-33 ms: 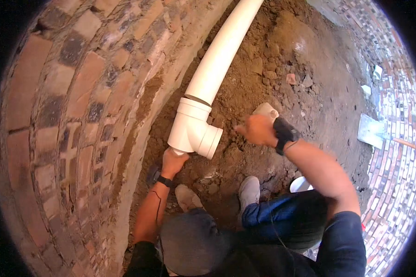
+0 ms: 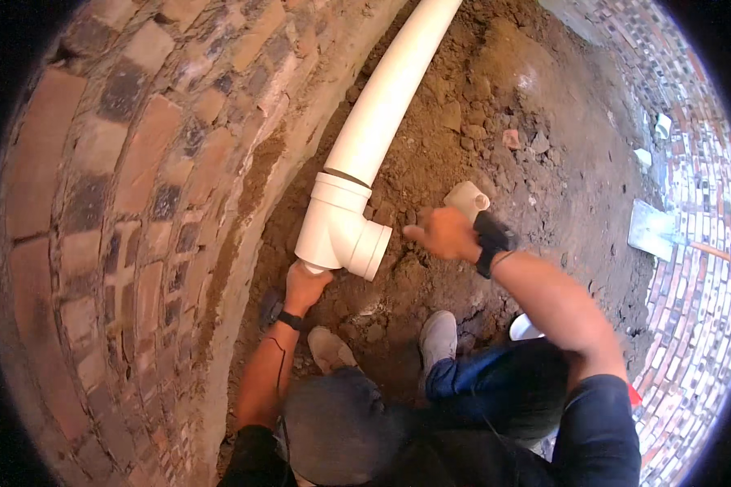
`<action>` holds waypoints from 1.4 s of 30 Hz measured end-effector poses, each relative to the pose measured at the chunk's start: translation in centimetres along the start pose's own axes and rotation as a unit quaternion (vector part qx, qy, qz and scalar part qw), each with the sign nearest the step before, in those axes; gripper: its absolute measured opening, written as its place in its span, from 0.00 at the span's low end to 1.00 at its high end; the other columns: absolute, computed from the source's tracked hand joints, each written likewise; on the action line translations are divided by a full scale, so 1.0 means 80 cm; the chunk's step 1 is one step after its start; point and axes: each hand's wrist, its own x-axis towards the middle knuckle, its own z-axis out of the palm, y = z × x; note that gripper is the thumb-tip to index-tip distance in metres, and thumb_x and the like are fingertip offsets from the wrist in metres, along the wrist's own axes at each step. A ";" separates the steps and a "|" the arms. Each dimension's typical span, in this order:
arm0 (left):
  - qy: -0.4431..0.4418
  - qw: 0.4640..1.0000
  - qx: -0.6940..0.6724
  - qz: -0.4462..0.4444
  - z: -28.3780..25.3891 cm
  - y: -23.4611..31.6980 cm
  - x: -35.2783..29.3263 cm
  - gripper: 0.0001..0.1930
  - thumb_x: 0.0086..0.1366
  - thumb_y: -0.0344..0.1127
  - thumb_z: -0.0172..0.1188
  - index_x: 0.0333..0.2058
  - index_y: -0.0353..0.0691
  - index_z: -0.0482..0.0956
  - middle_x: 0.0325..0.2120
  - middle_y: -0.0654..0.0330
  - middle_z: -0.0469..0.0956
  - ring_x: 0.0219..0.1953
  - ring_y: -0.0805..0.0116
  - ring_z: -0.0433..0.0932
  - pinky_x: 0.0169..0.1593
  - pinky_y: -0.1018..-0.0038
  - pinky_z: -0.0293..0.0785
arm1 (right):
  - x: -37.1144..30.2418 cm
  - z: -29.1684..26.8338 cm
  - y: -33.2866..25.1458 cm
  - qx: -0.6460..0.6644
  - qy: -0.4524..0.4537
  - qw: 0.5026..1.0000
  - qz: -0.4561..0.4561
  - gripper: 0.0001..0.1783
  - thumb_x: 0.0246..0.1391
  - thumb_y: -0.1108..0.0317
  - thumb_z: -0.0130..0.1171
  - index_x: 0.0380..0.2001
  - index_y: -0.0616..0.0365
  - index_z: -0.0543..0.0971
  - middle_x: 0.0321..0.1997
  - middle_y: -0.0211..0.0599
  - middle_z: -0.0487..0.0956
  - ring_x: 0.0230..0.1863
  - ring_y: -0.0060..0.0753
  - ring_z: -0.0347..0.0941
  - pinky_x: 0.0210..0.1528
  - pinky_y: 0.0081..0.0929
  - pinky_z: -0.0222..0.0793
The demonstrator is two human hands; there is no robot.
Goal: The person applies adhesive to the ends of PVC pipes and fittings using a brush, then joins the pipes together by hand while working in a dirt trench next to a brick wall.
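Note:
A white plastic pipe tee (image 2: 330, 223) lies on the soil beside the brick wall, its side branch (image 2: 371, 250) turned toward my right. My left hand (image 2: 307, 288) is closed round the tee's lower end. Beyond the tee's upper socket runs a long white pipe (image 2: 386, 93), with a dark gap showing where the two meet. Right of the branch hovers my right hand (image 2: 447, 234), apart from the tee. Its fingers are blurred and partly curled, so I cannot make out anything in them. A small off-white fitting or container (image 2: 465, 197) shows just behind it.
A brick wall (image 2: 81, 243) with a concrete footing rises close on the left. Loose soil and rubble (image 2: 495, 105) cover the ground. A white bucket or pipe end (image 2: 525, 327) sits beside my right leg. A shovel (image 2: 654, 230) rests at the far right.
My right hand has shifted slightly left and toward me. My left hand, the tee and the long pipe stay where they were.

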 end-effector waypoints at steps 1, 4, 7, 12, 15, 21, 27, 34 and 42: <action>-0.001 1.000 -0.014 0.001 0.007 0.004 0.005 0.21 0.52 0.35 0.69 0.44 0.28 0.79 0.36 0.50 0.83 0.38 0.59 0.81 0.42 0.62 0.77 | 0.003 0.012 -0.004 0.001 0.000 1.000 0.006 0.31 0.60 0.42 0.57 0.38 0.66 0.84 0.40 0.60 0.85 0.44 0.63 0.82 0.47 0.47 0.80; -0.022 1.000 -0.002 0.003 0.021 0.007 0.018 0.21 0.53 0.35 0.68 0.43 0.28 0.80 0.36 0.50 0.83 0.38 0.59 0.81 0.42 0.62 0.77 | 0.026 0.072 0.007 0.152 -0.034 0.983 0.095 0.47 0.61 0.29 0.52 0.55 0.70 0.76 0.49 0.67 0.81 0.53 0.60 0.79 0.54 0.45 0.75; -0.023 0.999 0.004 0.026 0.019 -0.004 0.023 0.21 0.53 0.35 0.69 0.45 0.30 0.80 0.37 0.50 0.84 0.38 0.58 0.81 0.41 0.63 0.77 | 0.041 0.115 -0.002 0.312 0.012 0.939 0.146 0.58 0.59 0.25 0.52 0.70 0.69 0.61 0.66 0.67 0.71 0.68 0.59 0.69 0.64 0.45 0.70; -0.021 0.999 0.022 0.028 0.012 0.016 0.029 0.19 0.53 0.29 0.67 0.45 0.32 0.83 0.40 0.52 0.86 0.43 0.59 0.85 0.49 0.66 0.78 | 0.043 0.163 -0.023 0.637 0.002 0.756 0.151 0.62 0.59 0.31 0.58 0.77 0.61 0.41 0.77 0.57 0.55 0.75 0.57 0.58 0.69 0.58 0.64; -0.020 0.999 0.017 0.040 0.012 0.018 0.034 0.20 0.52 0.29 0.67 0.46 0.33 0.83 0.40 0.52 0.86 0.43 0.60 0.85 0.49 0.66 0.78 | 0.049 0.190 -0.021 0.684 0.017 0.715 0.147 0.63 0.58 0.34 0.62 0.78 0.59 0.40 0.77 0.54 0.55 0.75 0.53 0.58 0.68 0.58 0.65; -0.039 0.998 0.021 0.034 0.004 0.010 0.031 0.21 0.52 0.30 0.68 0.47 0.33 0.82 0.40 0.55 0.86 0.43 0.64 0.83 0.49 0.68 0.77 | 0.028 0.167 -0.066 0.771 0.104 0.608 0.158 0.64 0.54 0.41 0.71 0.75 0.71 0.45 0.68 0.58 0.67 0.68 0.49 0.67 0.65 0.35 0.68; -0.083 0.996 -0.002 0.023 -0.003 0.011 0.042 0.19 0.53 0.32 0.69 0.43 0.31 0.81 0.35 0.53 0.85 0.38 0.64 0.83 0.43 0.66 0.78 | 0.034 0.173 -0.087 0.679 0.203 0.681 0.187 0.60 0.52 0.42 0.72 0.71 0.74 0.54 0.65 0.57 0.69 0.63 0.45 0.70 0.61 0.37 0.71; -0.080 0.996 -0.034 -0.018 -0.010 0.011 0.031 0.17 0.52 0.33 0.68 0.41 0.32 0.82 0.33 0.53 0.85 0.35 0.64 0.82 0.42 0.66 0.78 | 0.030 0.161 -0.095 0.692 0.213 0.663 0.191 0.52 0.54 0.44 0.71 0.66 0.74 0.60 0.61 0.56 0.73 0.58 0.43 0.75 0.58 0.36 0.72; -0.087 0.994 0.066 0.018 -0.021 0.043 0.037 0.18 0.51 0.33 0.67 0.41 0.33 0.82 0.32 0.50 0.84 0.35 0.58 0.83 0.42 0.63 0.77 | 0.028 0.149 -0.099 0.741 0.192 0.617 0.185 0.49 0.56 0.45 0.69 0.66 0.73 0.62 0.59 0.54 0.75 0.56 0.41 0.76 0.57 0.35 0.73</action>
